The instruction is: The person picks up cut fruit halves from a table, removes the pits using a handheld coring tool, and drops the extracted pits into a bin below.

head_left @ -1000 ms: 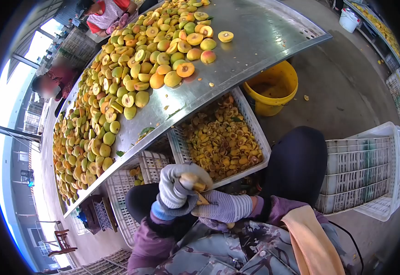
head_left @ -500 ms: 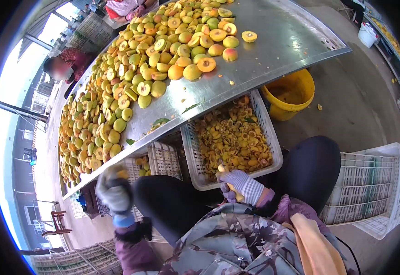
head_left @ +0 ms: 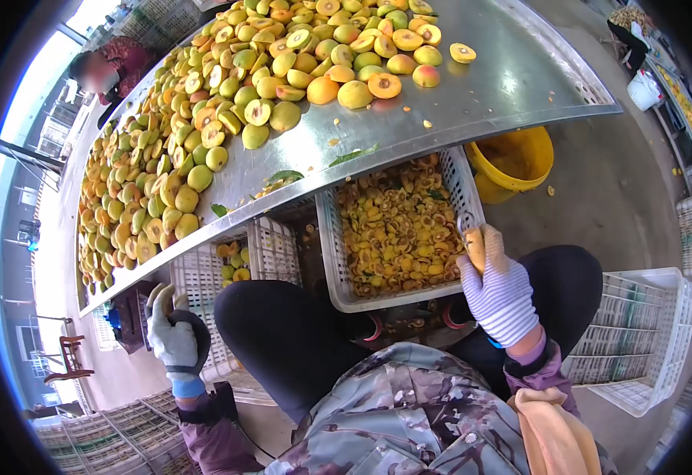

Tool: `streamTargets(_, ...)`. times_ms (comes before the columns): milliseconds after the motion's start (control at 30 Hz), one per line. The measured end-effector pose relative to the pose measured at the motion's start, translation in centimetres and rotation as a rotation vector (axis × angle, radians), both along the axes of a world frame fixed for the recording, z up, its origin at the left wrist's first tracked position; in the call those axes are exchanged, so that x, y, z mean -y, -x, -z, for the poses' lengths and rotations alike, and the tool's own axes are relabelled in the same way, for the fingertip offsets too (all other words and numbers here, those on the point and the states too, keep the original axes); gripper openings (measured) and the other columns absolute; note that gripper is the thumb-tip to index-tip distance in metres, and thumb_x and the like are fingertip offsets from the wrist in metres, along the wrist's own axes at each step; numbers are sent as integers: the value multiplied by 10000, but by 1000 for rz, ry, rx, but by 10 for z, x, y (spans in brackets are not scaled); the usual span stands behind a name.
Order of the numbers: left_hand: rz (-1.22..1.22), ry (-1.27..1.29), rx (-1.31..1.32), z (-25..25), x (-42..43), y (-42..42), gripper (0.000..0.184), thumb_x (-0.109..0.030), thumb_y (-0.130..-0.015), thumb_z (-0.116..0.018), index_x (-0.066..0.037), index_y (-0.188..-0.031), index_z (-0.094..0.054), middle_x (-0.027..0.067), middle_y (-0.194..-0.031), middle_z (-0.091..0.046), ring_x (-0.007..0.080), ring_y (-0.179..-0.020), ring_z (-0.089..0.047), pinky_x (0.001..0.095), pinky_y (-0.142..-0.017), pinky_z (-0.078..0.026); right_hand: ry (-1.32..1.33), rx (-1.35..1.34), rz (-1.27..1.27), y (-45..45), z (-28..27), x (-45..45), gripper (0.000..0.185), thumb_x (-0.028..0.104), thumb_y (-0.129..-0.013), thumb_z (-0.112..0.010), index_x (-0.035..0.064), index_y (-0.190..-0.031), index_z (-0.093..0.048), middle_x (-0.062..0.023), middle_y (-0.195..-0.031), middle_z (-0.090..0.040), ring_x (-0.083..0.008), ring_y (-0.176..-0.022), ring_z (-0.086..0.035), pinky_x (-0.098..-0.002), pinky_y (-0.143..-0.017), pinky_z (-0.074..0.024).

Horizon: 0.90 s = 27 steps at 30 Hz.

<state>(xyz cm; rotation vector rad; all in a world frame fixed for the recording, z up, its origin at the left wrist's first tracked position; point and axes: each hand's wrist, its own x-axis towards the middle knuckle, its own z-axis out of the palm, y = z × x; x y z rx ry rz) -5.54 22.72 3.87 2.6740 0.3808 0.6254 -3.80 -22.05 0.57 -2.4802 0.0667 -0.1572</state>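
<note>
My left hand, in a grey-white glove, is at the left beside a white crate; its fingers are apart and nothing shows in them. My right hand, in a striped purple glove, is closed round a small tool with a wooden handle and a metal tip, above the right edge of a white crate of fruit scraps. Halved yellow-green fruit lies heaped on the metal table.
A yellow bucket stands right of the scrap crate under the table edge. White crates are at the right, more crates at the lower left. Another person sits across the table.
The hands were together over my lap; my left hand has moved away to the left and opened. My right hand has moved right and up with the tool.
</note>
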Motion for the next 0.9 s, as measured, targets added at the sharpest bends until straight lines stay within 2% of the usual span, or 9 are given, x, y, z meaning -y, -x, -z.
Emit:
streamTargets(100, 42, 38, 30, 12, 4, -5, 218, -91, -881, -628, 19, -1069, -636, 114, -1141, -614, 192, -1019, -590, 303, -912, -449, 285, -91, -163, 5, 54, -21, 344, 210, -905, -531, 90, -1221, -469, -178, -800, -660, -376, -650, -637, -472, -571, -507)
streamTargets(167, 94, 128, -2, 12, 9, -6, 202, -70, -877, -624, 27, -1054, -637, 108, -1094, -632, 182, -997, -596, 295, -901, -453, 582, -451, -243, 17, 163, -24, 283, 253, -894, -542, 23, -1057, -515, -197, -723, -642, -374, -664, -644, -475, -554, -487)
streamTargets(300, 89, 181, 23, 17, -1, 9, 183, -42, -861, -621, 29, -1029, -640, 106, -1007, -649, 187, -924, -617, 298, -851, -469, 572, -493, -266, 5, 119, -43, 271, 243, -876, -546, 35, -1043, -503, -199, -703, -632, -380, -659, -636, -491, -564, -483)
streamTargets(400, 68, 203, 18, 18, -13, 24, 175, -47, -856, -624, 24, -1014, -644, 117, -981, -648, 205, -900, -625, 307, -831, -478, 406, -219, -262, 3, 59, -44, 285, 236, -852, -563, 68, -1063, -470, -200, -668, -621, -400, -628, -620, -505, -565, -482)
streamTargets(533, 32, 182, -58, 19, -21, 48, 215, 2, -798, -536, 15, -981, -647, 161, -900, -666, 244, -842, -648, 309, -778, -487, 455, -187, -246, 13, 29, -42, 327, 248, -832, -602, 91, -1087, -469, -191, -661, -619, -415, -610, -605, -515, -554, -471)
streamTargets(567, 49, 161, -44, 31, -33, 54, 172, -132, -825, -633, -35, -963, -668, 169, -924, -668, 313, -842, -644, 361, -757, -490, 476, -152, -271, 17, 27, -43, 362, 246, -825, -612, 85, -1101, -442, -185, -649, -621, -415, -593, -605, -515, -546, -470)
streamTargets(700, -40, 182, -61, 29, -41, 69, 184, -156, -821, -655, -40, -962, -674, 147, -877, -673, 313, -827, -645, 365, -749, -493, 239, -122, -193, 30, -11, -65, 375, 240, -822, -646, 69, -1111, -481, -235, -693, -611, -440, -646, -602, -515, -565, -473)
streamTargets(767, -21, 233, -70, 19, -42, 66, 179, -157, -823, -653, -43, -958, -679, 151, -855, -672, 313, -800, -649, 368, -734, -497, 64, -6, -236, 31, -24, -72, 356, 220, -821, -655, 55, -1099, -506, -228, -708, -611, -448, -665, -599, -502, -568, -477)
streamTargets(900, 25, 158, -53, -9, -37, 40, 162, -84, -804, -638, -37, -951, -688, 164, -857, -679, 291, -798, -675, 356, -732, -515, -9, 84, -213, 25, -31, -67, 267, 167, -836, -652, 8, -1022, -546, -173, -735, -630, -349, -670, -647, -388, -597, -510)
